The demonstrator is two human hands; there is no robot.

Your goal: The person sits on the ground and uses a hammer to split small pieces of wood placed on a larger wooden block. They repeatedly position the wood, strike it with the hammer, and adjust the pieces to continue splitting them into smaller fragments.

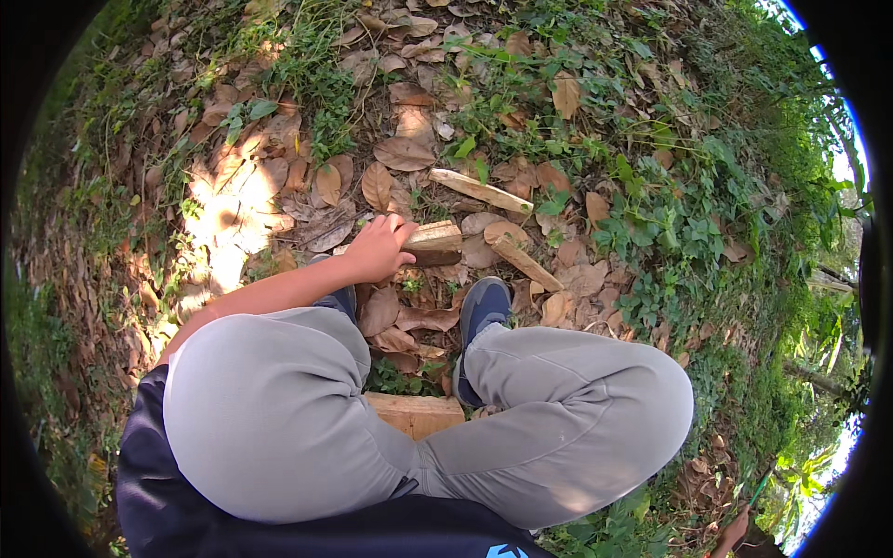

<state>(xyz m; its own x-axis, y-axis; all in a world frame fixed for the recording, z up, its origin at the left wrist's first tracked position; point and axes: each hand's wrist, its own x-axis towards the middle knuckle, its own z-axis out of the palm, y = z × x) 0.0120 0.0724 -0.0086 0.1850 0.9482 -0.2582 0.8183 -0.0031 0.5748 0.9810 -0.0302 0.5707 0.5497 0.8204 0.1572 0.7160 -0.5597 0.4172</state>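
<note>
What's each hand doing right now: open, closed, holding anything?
Left hand: closed in a grip on the end of a wood piece lying on the leaves.
Right hand: only its tip shows at the lower edge; cannot be told.

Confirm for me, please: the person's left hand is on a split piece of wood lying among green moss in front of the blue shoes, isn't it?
Not quite. In the head view the left hand does rest on the split piece of wood in front of the blue shoes, but the wood lies among dry brown leaves, not green moss.
</note>
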